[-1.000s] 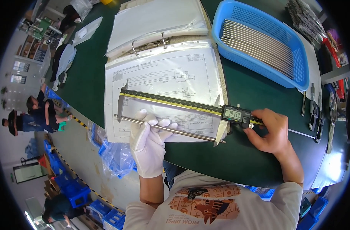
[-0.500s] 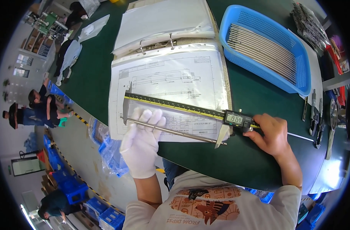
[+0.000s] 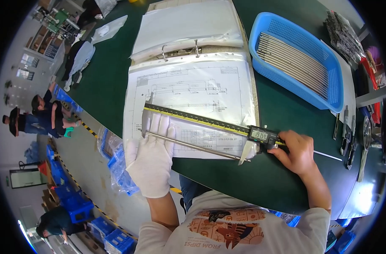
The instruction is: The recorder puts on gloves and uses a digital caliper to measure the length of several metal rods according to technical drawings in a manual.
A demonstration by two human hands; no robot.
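My left hand (image 3: 150,167), in a white glove, lies palm up with its fingers stretched out and its thumb spread to the left. A thin metal rod (image 3: 197,147) rests across those fingers, spanning the jaws of a digital caliper (image 3: 197,118). One jaw is at the rod's left end, by my fingertips, and the other near its right end. My bare right hand (image 3: 298,151) is closed around the beam's right end, with its thumb beside the display housing. Under the caliper lies an open ring binder (image 3: 184,80) showing a technical drawing.
A blue plastic basket (image 3: 254,40) with several similar rods stands at the back right of the green table (image 3: 226,180). Knives and a brush (image 3: 364,158) lie along the right side. People, blue crates (image 3: 78,207) and plastic bags are beyond the left edge.
My left hand's fingers have straightened and its thumb has swung out to the left, away from the rod. My right hand keeps its hold on the caliper.
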